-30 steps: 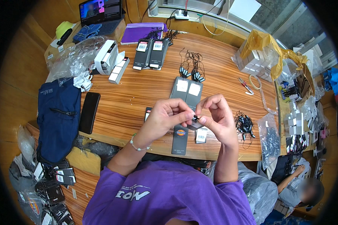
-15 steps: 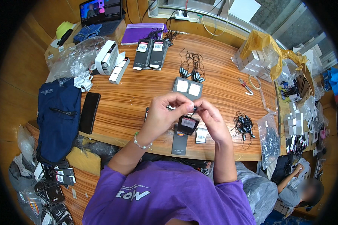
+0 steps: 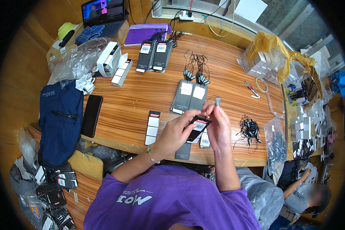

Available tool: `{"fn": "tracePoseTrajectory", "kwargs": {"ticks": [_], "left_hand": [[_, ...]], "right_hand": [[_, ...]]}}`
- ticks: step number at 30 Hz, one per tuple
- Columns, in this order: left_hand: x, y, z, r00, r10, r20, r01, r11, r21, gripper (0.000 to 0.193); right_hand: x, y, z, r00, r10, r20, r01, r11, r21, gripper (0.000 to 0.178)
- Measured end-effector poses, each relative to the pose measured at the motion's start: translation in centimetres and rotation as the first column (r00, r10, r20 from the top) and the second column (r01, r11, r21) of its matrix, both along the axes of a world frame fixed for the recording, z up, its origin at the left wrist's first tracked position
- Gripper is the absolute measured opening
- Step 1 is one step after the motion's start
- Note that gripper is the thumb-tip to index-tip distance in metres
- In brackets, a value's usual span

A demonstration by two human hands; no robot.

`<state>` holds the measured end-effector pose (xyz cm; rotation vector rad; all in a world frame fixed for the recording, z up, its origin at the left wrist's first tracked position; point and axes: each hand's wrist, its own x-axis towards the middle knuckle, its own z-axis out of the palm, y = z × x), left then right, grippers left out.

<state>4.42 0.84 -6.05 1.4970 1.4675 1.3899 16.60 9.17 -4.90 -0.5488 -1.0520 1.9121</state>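
Wearer in a purple T-shirt (image 3: pixel 172 195), plain-coloured cloth, loosely cut, soft creases across the front. Short sleeves, same purple; left sleeve (image 3: pixel 113 184) and right sleeve (image 3: pixel 239 197) both end near the elbow. Chest print (image 3: pixel 134 199), set toward the wearer's left: large slanted white lettering, dark edging, a line of much smaller pale print alongside. Left wrist, just behind the left hand (image 3: pixel 173 135): beaded bracelet (image 3: pixel 153 158), pale round beads, a touch of green. Right forearm (image 3: pixel 227 165) bare down to the right hand (image 3: pixel 221 128).
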Motion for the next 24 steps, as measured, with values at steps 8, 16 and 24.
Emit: {"fn": "tracePoseTrajectory", "kwargs": {"ticks": [8, 16, 24], "left_hand": [[-3.5, 3.4, -0.9, 0.973, 0.026, 0.228, -0.006, 0.996, -0.087, 0.033], [-8.3, 9.6, -2.1, 0.967, -0.037, 0.253, 0.078, 0.985, -0.153, 0.038], [-8.9, 11.3, -4.1, 0.997, 0.07, -0.013, -0.071, 0.967, -0.246, 0.038]], "right_hand": [[-0.3, 7.5, 2.7, 0.991, 0.049, -0.123, -0.048, 0.999, 0.011, 0.026], [-6.4, 18.6, 4.3, 1.0, -0.022, 0.012, 0.022, 0.999, 0.026, 0.02], [-9.9, 22.8, 3.1, 0.978, 0.007, 0.207, -0.021, 0.998, 0.066, 0.023]]}}
